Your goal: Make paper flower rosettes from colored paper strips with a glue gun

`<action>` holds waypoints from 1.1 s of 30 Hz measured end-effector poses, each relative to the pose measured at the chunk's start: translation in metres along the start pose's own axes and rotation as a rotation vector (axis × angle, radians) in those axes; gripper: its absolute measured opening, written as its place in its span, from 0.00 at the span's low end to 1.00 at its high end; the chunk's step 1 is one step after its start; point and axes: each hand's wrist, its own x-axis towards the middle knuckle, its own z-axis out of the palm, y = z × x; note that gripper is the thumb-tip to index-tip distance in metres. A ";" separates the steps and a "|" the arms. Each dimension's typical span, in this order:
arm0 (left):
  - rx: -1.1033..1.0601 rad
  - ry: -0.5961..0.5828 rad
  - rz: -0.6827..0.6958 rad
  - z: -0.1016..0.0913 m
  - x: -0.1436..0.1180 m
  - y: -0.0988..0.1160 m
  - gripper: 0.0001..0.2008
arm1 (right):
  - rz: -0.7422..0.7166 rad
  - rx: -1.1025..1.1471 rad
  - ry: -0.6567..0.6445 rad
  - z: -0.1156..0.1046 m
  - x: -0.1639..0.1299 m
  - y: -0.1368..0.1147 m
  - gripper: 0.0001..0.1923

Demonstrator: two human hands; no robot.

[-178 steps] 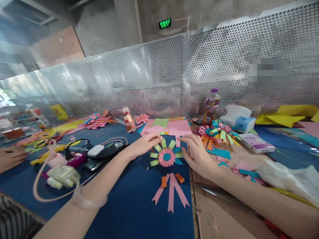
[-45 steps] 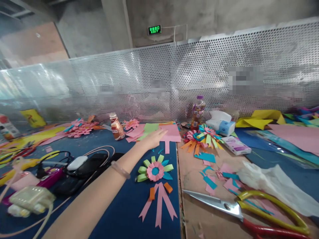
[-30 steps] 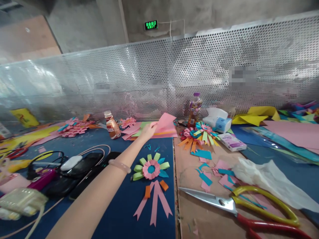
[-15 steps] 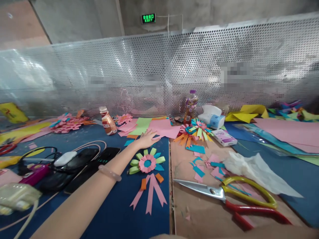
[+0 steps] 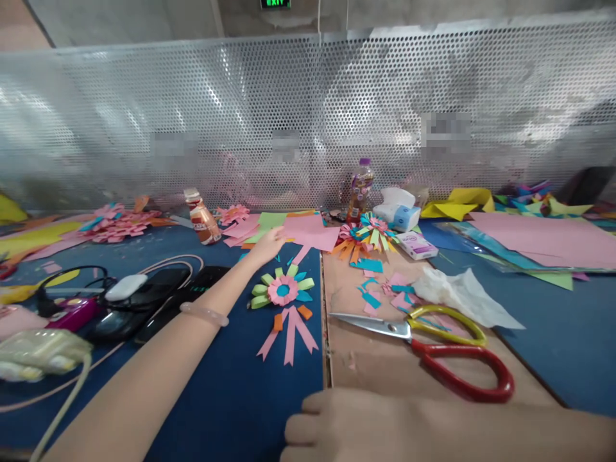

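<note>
My left hand reaches far across the table to the stacked coloured paper, by the green sheet and the pink sheet. Its fingers are pressed together; what they may hold is too small to make out. My right hand is at the near edge, fingers curled, with its palm side hidden. Between the hands lies a paper flower, pink and blue with green and blue loops. Below it are pink notched paper strips and small orange pieces. Scissors with yellow and red handles lie beyond my right hand.
At left lie a phone, cables and a charger plug. A small bottle, a purple-capped drink bottle and a tissue pack stand at the back. Crumpled tissue lies right. A perforated metal panel borders the table.
My left hand's fingers, spread over the pink paper before, have drawn together and shifted slightly left. My right hand has come in from the bottom edge. The view has tilted down.
</note>
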 end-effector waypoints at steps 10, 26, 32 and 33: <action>0.080 0.187 0.071 -0.008 -0.033 0.037 0.22 | 0.457 -0.295 0.238 -0.039 -0.024 0.030 0.12; 0.341 0.179 0.253 -0.024 -0.063 0.023 0.29 | 0.355 -0.457 0.369 -0.003 -0.040 0.044 0.12; 0.374 0.110 0.254 -0.021 -0.065 0.025 0.29 | 0.354 -0.419 0.389 -0.002 -0.039 0.044 0.11; 0.380 0.090 0.261 -0.020 -0.065 0.024 0.29 | 0.350 -0.400 0.405 -0.004 -0.036 0.039 0.11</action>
